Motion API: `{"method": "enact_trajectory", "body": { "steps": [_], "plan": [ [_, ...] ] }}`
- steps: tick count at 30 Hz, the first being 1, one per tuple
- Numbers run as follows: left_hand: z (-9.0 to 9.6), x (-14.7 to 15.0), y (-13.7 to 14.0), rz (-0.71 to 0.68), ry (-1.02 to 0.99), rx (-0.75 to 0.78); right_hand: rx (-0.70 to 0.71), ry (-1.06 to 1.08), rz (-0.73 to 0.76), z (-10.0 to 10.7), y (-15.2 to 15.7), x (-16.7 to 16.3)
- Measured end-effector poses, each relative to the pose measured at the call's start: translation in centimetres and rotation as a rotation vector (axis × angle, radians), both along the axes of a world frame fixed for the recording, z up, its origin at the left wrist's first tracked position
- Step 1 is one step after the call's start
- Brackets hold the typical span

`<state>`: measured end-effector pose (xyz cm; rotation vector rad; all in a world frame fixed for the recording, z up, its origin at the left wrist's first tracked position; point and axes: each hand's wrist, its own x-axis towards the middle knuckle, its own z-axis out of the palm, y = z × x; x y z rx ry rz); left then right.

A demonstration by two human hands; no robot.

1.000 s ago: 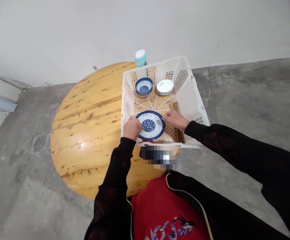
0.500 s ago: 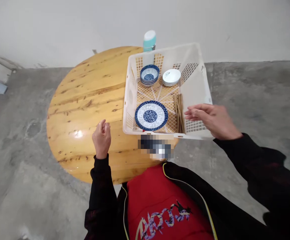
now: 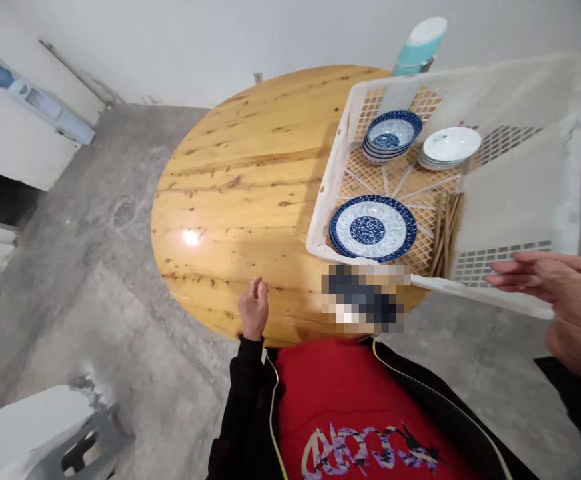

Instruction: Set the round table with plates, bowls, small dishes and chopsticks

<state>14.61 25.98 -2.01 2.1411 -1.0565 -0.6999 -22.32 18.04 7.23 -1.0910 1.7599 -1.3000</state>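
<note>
My left hand (image 3: 254, 308) hovers over the near edge of the round wooden table (image 3: 235, 207), its fingers curled together with nothing visible in them. Stretched fingers show on my right hand (image 3: 573, 300), which holds nothing and is over the near right corner of a white plastic basket (image 3: 525, 193). Inside the basket are stacked blue-and-white bowls (image 3: 389, 137), small white dishes (image 3: 450, 145), blue-patterned plates (image 3: 370, 229) and a bundle of chopsticks (image 3: 446, 233).
Behind the basket stands a turquoise bottle with a white top (image 3: 420, 45). A pixelated dark object (image 3: 363, 297) lies at the table's near edge. On the left are a water dispenser (image 3: 45, 103) and a grey stool (image 3: 85, 443) on the concrete floor.
My view has turned left, so table and basket appear farther right. My right hand shows nearer the right edge of the view; both hands still hold nothing visible.
</note>
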Motion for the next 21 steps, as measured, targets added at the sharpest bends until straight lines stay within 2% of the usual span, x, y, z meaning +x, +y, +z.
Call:
{"method": "enact_trajectory", "body": {
  "steps": [3, 6, 10, 15, 18, 21],
  "plan": [
    [0.2, -1.6, -0.3, -0.083, 0.025, 0.0, 0.036, -0.101, 0.004, 0.4, 0.1, 1.6],
    [0.4, -2.6, -0.5, -0.148, 0.053, -0.024, 0.071, -0.066, 0.063, 0.6, 0.6, 2.9],
    [0.2, -2.8, -0.4, -0.179, 0.059, -0.043, 0.065, 0.007, 0.121, -0.3, 1.4, 3.7],
    [0.0, -2.2, -0.4, -0.191, 0.098, -0.078, 0.111, -0.001, 0.139, -1.5, 2.2, 3.3],
    [1.1, -2.1, -1.6, -0.239, 0.086, -0.164, 0.082, 0.007, 0.155, -1.3, 1.6, 2.8],
    [3.7, -2.8, -4.5, -0.32, 0.016, -0.298, 0.043, 0.061, 0.176, -0.1, -0.3, 2.0]
  ]
}}
